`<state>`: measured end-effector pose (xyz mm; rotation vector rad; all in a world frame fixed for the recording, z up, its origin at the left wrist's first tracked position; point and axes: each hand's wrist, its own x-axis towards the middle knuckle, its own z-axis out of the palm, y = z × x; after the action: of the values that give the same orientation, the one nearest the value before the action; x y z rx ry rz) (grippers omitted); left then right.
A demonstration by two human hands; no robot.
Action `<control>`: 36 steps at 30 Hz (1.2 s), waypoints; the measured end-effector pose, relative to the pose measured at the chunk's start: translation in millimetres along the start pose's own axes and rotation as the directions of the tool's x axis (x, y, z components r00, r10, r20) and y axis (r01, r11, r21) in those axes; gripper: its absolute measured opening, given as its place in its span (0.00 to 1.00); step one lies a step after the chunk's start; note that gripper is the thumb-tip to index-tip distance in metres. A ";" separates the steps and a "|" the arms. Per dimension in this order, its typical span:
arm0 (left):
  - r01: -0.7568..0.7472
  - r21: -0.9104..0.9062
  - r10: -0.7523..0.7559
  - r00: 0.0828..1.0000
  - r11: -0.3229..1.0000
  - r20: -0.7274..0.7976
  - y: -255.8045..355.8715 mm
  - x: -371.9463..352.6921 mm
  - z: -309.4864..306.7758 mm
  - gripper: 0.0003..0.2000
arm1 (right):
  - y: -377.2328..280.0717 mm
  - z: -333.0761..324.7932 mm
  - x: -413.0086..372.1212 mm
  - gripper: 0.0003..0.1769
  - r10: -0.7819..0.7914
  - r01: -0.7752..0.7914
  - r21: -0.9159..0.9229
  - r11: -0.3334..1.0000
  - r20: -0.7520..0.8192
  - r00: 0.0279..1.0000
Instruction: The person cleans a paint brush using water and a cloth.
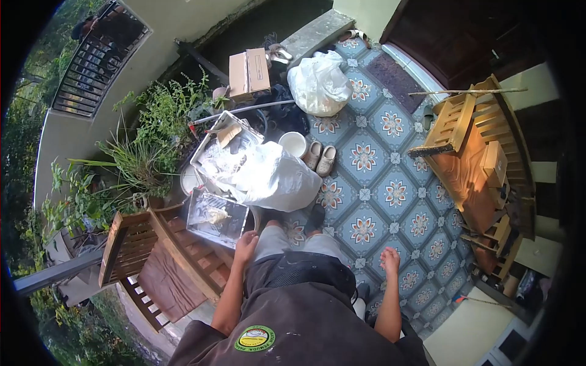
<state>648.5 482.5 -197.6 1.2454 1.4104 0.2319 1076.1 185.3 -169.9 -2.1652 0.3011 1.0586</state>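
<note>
My left hand [246, 245] hangs loosely curled beside my left thigh, with nothing visible in it. It is close to the arm of a wooden bench [183, 255] and a clear-lidded box [216, 217] with a pale object on it. My right hand [389, 261] is held out over the tiled floor [395, 193], its fingers bent and holding nothing visible. In front of my legs a white plastic bag [281, 178] lies against a white crate [209, 160] with plastic and a piece of cardboard on top. A white bucket [293, 144] and a pair of clogs [320, 158] stand beside the bag.
Another stuffed plastic bag [320, 83] and a cardboard box [249, 72] stand farther ahead. A long pale pole [244, 110] lies across the clutter. Plants [174, 116] line the left side. At the right is a wooden bench [470, 171] with a box on it, near a dark door [464, 39].
</note>
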 end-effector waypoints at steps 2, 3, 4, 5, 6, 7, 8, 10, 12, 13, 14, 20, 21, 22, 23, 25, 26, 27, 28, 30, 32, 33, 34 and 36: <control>-0.012 0.062 0.020 0.991 0.998 -0.131 -4.8 15.7 -9.4 0.14 | -0.3 20.5 -12.2 0.13 0.002 -0.002 -0.022 1.000 0.027 1.000; -0.023 0.140 0.058 0.965 0.990 -0.256 -5.9 25.3 -18.8 0.12 | 3.2 33.2 -19.5 0.13 0.021 -0.018 -0.049 0.999 0.062 0.998; -0.016 0.134 0.051 0.965 0.991 -0.257 -2.1 36.2 -30.5 0.12 | 6.1 46.7 -28.2 0.13 0.037 -0.030 -0.074 0.997 0.096 0.995; -0.052 0.073 0.073 0.940 0.996 -0.332 2.4 50.7 -42.7 0.12 | 9.4 61.3 -38.8 0.13 0.055 -0.041 -0.113 0.993 0.120 0.991; -0.089 0.014 0.087 0.909 0.996 -0.409 6.0 67.8 -55.1 0.12 | 13.9 77.7 -49.8 0.14 0.075 -0.052 -0.156 0.986 0.143 0.987; -0.085 0.006 0.079 0.895 0.996 -0.438 7.6 88.2 -70.1 0.11 | 19.5 98.1 -60.6 0.13 0.011 0.018 -0.144 0.989 0.194 0.981; -0.073 0.000 0.064 0.884 0.997 -0.464 8.7 108.9 -83.4 0.11 | 27.0 111.4 -72.5 0.12 -0.044 0.079 -0.133 0.988 0.244 0.969; 0.041 0.039 -0.020 0.902 0.998 -0.431 55.3 138.0 -109.6 0.12 | 74.1 123.1 -71.3 0.12 -0.164 0.230 -0.210 0.950 0.290 0.943; -0.045 0.236 0.139 0.906 0.971 -0.400 42.1 193.3 -132.5 0.14 | 97.9 129.2 -83.9 0.13 -0.280 0.384 -0.268 0.883 0.355 0.892; -0.034 0.290 0.145 0.917 0.956 -0.370 42.2 219.4 -141.7 0.14 | 99.6 130.2 -96.1 0.13 -0.145 0.197 -0.139 0.971 0.315 0.938; -0.026 0.343 0.148 0.931 0.939 -0.335 43.6 244.9 -148.8 0.15 | 95.4 131.8 -107.8 0.13 0.002 -0.002 0.002 1.000 0.285 0.959; 0.135 0.567 0.001 0.972 0.813 -0.233 69.6 377.0 -152.2 0.24 | 67.6 159.1 -178.0 0.12 0.067 -0.031 -0.298 0.954 0.109 0.992; 0.146 0.628 0.004 0.973 0.764 -0.232 71.5 393.7 -148.9 0.25 | 83.0 155.8 -179.0 0.12 0.100 -0.053 -0.363 0.930 0.112 0.989; 0.156 0.681 0.008 0.973 0.715 -0.231 70.8 410.5 -145.8 0.26 | 110.9 142.4 -180.7 0.12 0.114 -0.070 -0.371 0.926 0.097 0.989; 0.148 0.704 0.037 0.970 0.695 -0.240 70.2 426.8 -144.2 0.26 | 134.1 127.1 -180.9 0.13 0.050 0.026 -0.475 0.880 0.148 0.988; 0.132 0.743 0.063 0.972 0.656 -0.228 68.8 457.8 -143.7 0.27 | 95.2 134.8 -198.7 0.14 -0.025 0.132 -0.523 0.842 0.206 0.978; 0.121 0.764 0.058 0.977 0.634 -0.203 72.7 468.6 -146.2 0.27 | 103.1 127.7 -206.9 0.14 0.081 -0.005 -0.491 0.871 0.134 0.988; 0.107 0.787 0.081 0.977 0.608 -0.196 70.6 480.6 -147.7 0.26 | 98.5 124.3 -216.2 0.14 0.146 -0.083 -0.420 0.904 0.121 0.982; 0.092 0.810 0.106 0.977 0.579 -0.186 67.2 491.5 -149.1 0.25 | 96.8 122.0 -227.2 0.14 0.210 -0.161 -0.343 0.926 0.111 0.971; 0.071 0.866 0.146 0.976 0.495 -0.163 61.1 509.8 -152.2 0.22 | 102.2 121.3 -246.9 0.15 0.184 -0.151 -0.433 0.889 0.034 0.982; 0.108 0.906 0.186 0.962 0.410 -0.199 52.0 523.7 -152.2 0.13 | 106.0 117.9 -253.6 0.16 0.148 -0.143 -0.513 0.846 -0.032 0.988; 0.103 0.924 0.167 0.970 0.367 -0.174 47.3 527.5 -155.4 0.11 | 105.2 117.5 -254.0 0.16 0.156 -0.156 -0.521 0.839 -0.043 0.987; 0.096 0.942 0.146 0.978 0.322 -0.150 42.8 528.6 -156.4 0.10 | 104.9 116.7 -254.1 0.16 0.166 -0.169 -0.528 0.832 -0.054 0.985; 0.164 0.924 0.114 0.970 0.345 -0.214 35.8 515.3 -150.0 0.10 | 102.0 116.1 -254.2 0.16 0.186 -0.191 -0.540 0.820 -0.065 0.980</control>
<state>674.6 964.6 -434.7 2.2078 1.8544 -0.6202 794.9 166.5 -74.7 -2.6904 0.2400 1.3758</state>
